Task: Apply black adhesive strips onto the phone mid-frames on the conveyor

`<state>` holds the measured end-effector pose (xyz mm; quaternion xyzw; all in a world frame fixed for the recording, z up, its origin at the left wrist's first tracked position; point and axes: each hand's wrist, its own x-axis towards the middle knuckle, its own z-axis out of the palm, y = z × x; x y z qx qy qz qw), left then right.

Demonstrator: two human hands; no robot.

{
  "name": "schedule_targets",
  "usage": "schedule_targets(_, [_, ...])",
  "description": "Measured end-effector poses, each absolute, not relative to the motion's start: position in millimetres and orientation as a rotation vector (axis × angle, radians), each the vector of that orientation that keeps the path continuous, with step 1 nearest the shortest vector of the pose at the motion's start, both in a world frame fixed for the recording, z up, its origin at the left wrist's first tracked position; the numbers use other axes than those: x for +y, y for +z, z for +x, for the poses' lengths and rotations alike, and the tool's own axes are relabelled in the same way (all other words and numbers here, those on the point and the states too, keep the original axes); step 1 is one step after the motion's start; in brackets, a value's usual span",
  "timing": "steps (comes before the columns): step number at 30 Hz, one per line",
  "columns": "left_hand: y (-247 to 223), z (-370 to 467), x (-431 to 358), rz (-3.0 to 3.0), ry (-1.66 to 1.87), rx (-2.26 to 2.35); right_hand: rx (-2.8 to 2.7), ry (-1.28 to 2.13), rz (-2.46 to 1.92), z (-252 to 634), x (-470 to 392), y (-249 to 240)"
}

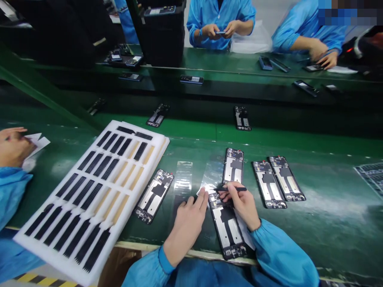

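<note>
My left hand (191, 219) lies with fingers stretched out, the fingertips on a small white sheet (206, 189) beside the top of an opened phone (229, 233). In my right hand (241, 201) is a slim black pen-like tool (231, 189), pinched between thumb and fingers. Its tip points left at the white sheet; whether it is a pen or tweezers I cannot tell. My right hand partly covers the top of that phone. Just behind it lies another opened phone (233, 165), its lower end by my right fingers. Clear plastic strips (183, 175) lie behind my left hand.
A white foam tray (122, 179) holding rows of black strips stands at the left. Opened phones (154, 195) (269, 185) (287, 179) lie either side. Phones rest on the green belt (203, 127). A co-worker's hand (14, 147) is far left; two people sit opposite.
</note>
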<state>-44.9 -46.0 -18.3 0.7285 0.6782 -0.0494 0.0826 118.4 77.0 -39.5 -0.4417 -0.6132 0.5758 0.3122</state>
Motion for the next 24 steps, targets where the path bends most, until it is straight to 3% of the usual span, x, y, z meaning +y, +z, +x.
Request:
schedule_targets(6, [-9,-56,-39,2.206,-0.152,2.037,-1.485,1.296,-1.268,130,104,-33])
schedule_targets(14, [14,-64,21,2.302,-0.24,2.011,-1.471,1.3,-1.235,98,161,-34])
schedule_targets(24, [-9,-67,68,2.324,-0.246,1.952,-1.448,1.361,-1.215,96,169,-55])
